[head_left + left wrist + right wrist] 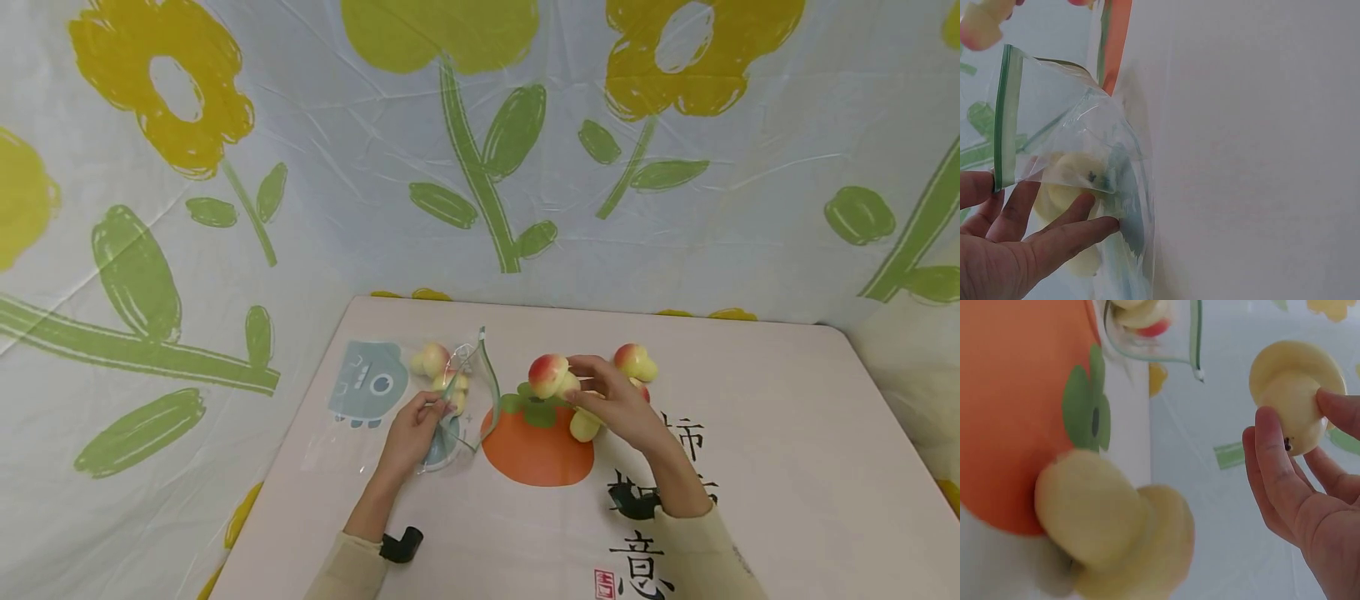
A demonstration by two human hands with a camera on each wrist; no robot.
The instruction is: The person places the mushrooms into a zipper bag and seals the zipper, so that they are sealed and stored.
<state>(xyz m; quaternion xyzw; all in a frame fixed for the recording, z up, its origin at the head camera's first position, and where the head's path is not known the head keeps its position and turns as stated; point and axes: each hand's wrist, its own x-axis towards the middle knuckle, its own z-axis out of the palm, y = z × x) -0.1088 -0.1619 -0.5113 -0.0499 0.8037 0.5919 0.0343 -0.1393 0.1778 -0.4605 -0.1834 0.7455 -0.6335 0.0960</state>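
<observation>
Clock bearings were read in the head view. The right hand pinched a toy mushroom by its pale stem between thumb and fingertips, raised off the tabletop, red-and-yellow cap toward 10 o'clock (a small dark mark showed on the stem in the right wrist view). The left hand, at about 8 o'clock from that piece, pinched the rim of a clear zip bag; its other fingers were spread along the film. The bag's green-edged mouth gaped at 9 o'clock from the held piece, the two apart. Behind the film, at 12 to 1 o'clock from the left hand, lay bagged mushrooms; they overlapped, count uncertain. A blue one-eyed monster print showed at 10 o'clock from that hand. Loose mushrooms lay near the right hand: one at 5 o'clock from the held piece, two around 3 o'clock, the lower partly hidden by the hand. A persimmon print marked the tabletop toward 6 o'clock.
</observation>
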